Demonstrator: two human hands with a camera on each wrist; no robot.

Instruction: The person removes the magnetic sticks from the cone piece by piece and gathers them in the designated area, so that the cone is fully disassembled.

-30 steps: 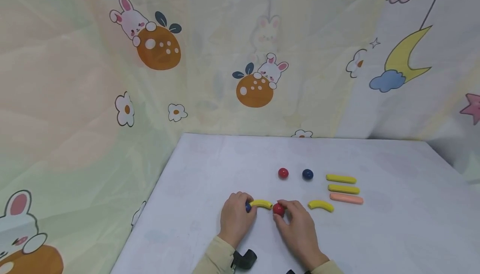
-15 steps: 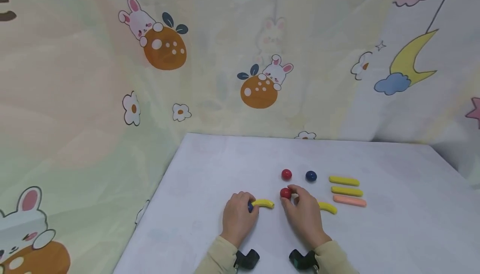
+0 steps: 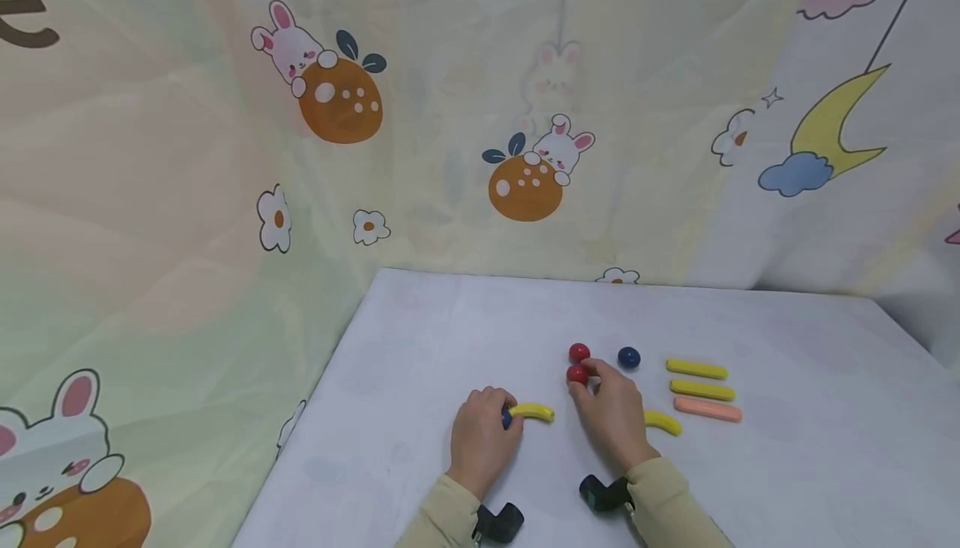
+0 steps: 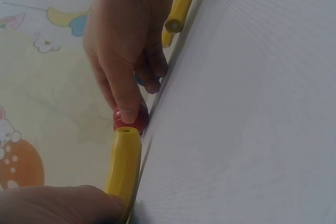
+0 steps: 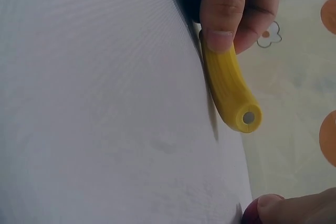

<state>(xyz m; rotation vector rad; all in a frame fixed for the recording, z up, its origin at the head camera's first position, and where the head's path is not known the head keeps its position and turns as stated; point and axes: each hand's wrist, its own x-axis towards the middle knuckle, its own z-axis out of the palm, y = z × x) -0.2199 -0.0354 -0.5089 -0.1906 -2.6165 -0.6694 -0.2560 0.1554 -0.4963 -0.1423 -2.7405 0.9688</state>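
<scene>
My left hand (image 3: 483, 440) pinches one end of a curved yellow rod (image 3: 534, 411) together with a dark blue ball (image 3: 507, 418). In the right wrist view, the rod's free end shows a small silver disc, and the left thumb (image 5: 219, 38) presses on its other end. To the right, my right hand (image 3: 617, 419) holds a red ball (image 3: 577, 374) between thumb and fingers, low over the white table. Just behind it lies a second red ball (image 3: 579, 353); whether the two touch I cannot tell. The held red ball is apart from the curved rod.
Another dark blue ball (image 3: 629, 357) lies at the back. At the right are two straight yellow rods (image 3: 697, 368), a straight pink rod (image 3: 707, 409) and a second curved yellow rod (image 3: 663, 423), partly behind the right hand. A printed cloth (image 3: 450, 115) hangs behind the table (image 3: 810, 465).
My right hand has carried the red ball away from the curved rod's free end, back towards the other red ball. The left hand keeps its hold on the table.
</scene>
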